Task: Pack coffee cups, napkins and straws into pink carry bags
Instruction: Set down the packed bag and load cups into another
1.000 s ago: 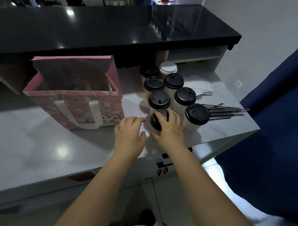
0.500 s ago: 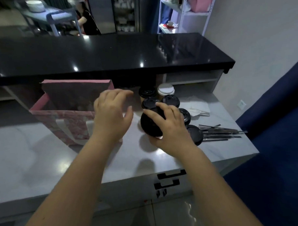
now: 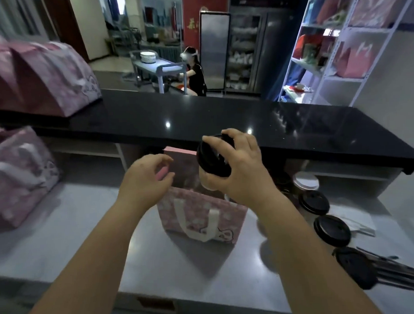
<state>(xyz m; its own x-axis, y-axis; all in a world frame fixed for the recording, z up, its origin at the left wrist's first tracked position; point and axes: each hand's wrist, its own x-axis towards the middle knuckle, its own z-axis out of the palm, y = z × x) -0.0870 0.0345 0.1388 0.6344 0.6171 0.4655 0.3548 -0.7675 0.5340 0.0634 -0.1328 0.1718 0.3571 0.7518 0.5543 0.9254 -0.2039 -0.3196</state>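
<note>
Surface: grey counter (image 3: 75, 232) is lying below a glossy black bar top (image 3: 223, 118), with shelves (image 3: 334, 77) standing behind at the right.
Bag: pink carry bag (image 3: 198, 216) is standing upright mid-counter, mouth open, its white handle hanging down the front.
Right hand: right hand (image 3: 244, 169) is gripping a black-lidded coffee cup (image 3: 213, 161) by the lid from above, holding it tilted just over the bag's open mouth.
Left hand: left hand (image 3: 143, 182) is pinching the bag's left rim between thumb and fingers.
Spare stock: lidded cups (image 3: 331, 231) are standing right of the bag; black straws (image 3: 397, 270) are lying beside the nearest one.
Far left: other pink bags (image 3: 19, 182) are sitting there.
</note>
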